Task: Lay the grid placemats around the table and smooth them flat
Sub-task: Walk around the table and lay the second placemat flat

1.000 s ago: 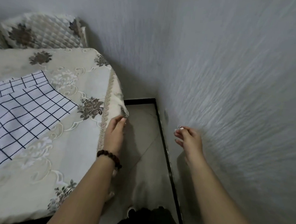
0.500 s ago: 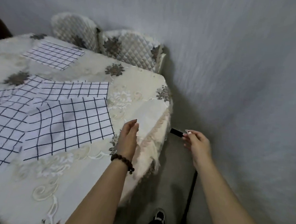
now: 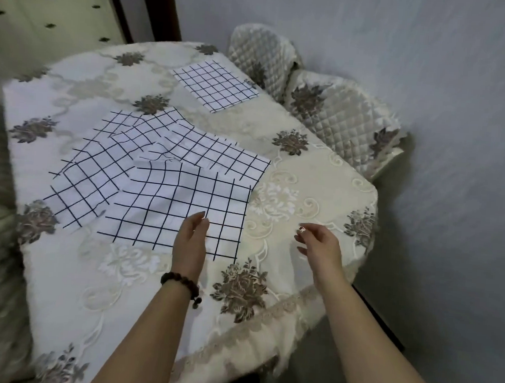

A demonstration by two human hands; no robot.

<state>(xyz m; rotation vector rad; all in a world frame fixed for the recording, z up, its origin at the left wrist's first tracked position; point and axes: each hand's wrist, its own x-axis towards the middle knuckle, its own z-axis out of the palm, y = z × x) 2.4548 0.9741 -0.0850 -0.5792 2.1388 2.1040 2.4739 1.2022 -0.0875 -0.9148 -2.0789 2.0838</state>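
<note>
Two hands reach out ahead of us over the worktop [image 3: 321,178], the largest thing in view, draped in a cream floral tablecloth [image 3: 96,270] with brown flower clusters and a lace edge that hangs off the near right corner. Behind its far right side stand two quilted chair backs [image 3: 334,113], close against the grey wall [image 3: 433,69].

Next in size is the loose pile of grid placemats [image 3: 145,169] near the middle of the worktop, several white cloths with black lines that overlap one another and lie rumpled, not flat. The nearest of them, the top placemat [image 3: 160,211], shows a soft ridge across its upper part. Farther off, by the chair backs, a single placemat [image 3: 215,87] lies spread out on its own, well apart from the pile.

Our left hand [image 3: 190,241] hovers over the near right part of the top placemat, fingers extended and together, holding nothing; we cannot tell whether it touches the cloth. Our right hand [image 3: 319,247] hangs over bare tablecloth just beside that placemat, fingers loosely curled and empty. On the left wrist sits a dark bead bracelet [image 3: 180,285].
</note>
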